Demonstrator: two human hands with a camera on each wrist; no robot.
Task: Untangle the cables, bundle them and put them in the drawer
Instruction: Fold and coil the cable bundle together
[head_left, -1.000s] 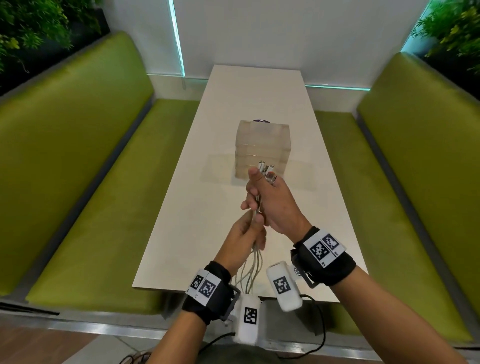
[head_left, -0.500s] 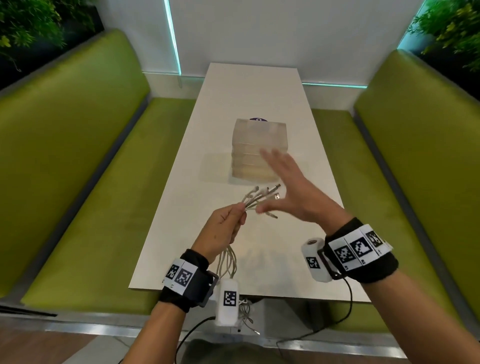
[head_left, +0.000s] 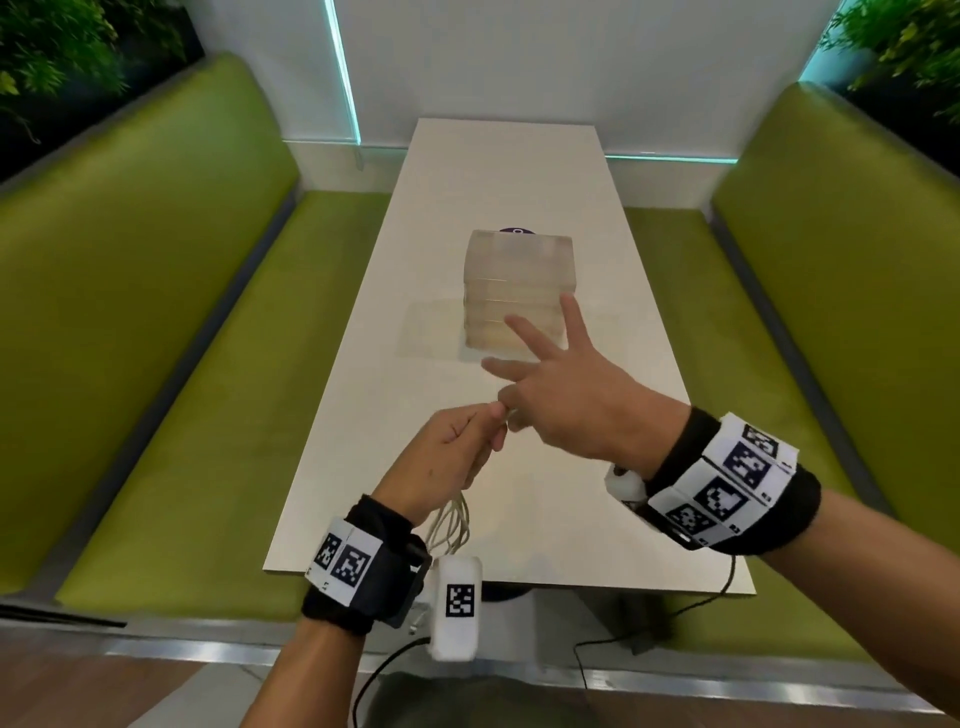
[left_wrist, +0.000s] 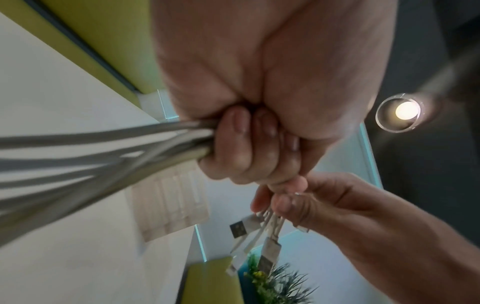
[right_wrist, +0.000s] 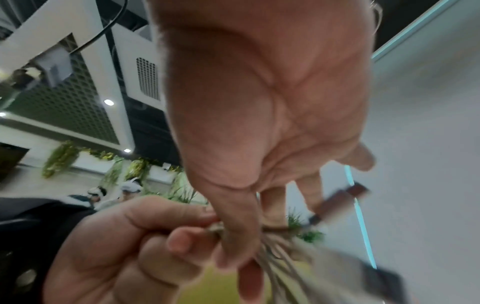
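Observation:
A bundle of white cables (head_left: 453, 525) hangs from my left hand (head_left: 460, 447) over the near end of the white table (head_left: 511, 166). That hand grips them in a fist (left_wrist: 246, 144), and the strands (left_wrist: 103, 148) trail off toward the wrist. My right hand (head_left: 561, 400) meets it from the right and pinches the same cables between thumb and forefinger just past the fist (right_wrist: 233, 236), its other fingers spread. USB plugs (left_wrist: 259, 232) stick out beyond the pinch. A translucent drawer unit (head_left: 519, 291) stands mid-table behind the hands, its drawers closed.
Green padded benches (head_left: 171, 364) (head_left: 831, 338) run along both sides of the table. A small dark round object (head_left: 517, 230) peeks out behind the drawer unit. Black wires (head_left: 691, 613) hang from my wrist devices below the table's near edge.
Half a second ago my right hand was open and clear of the plug ends. It has come back left and now pinches the cables at my left fist.

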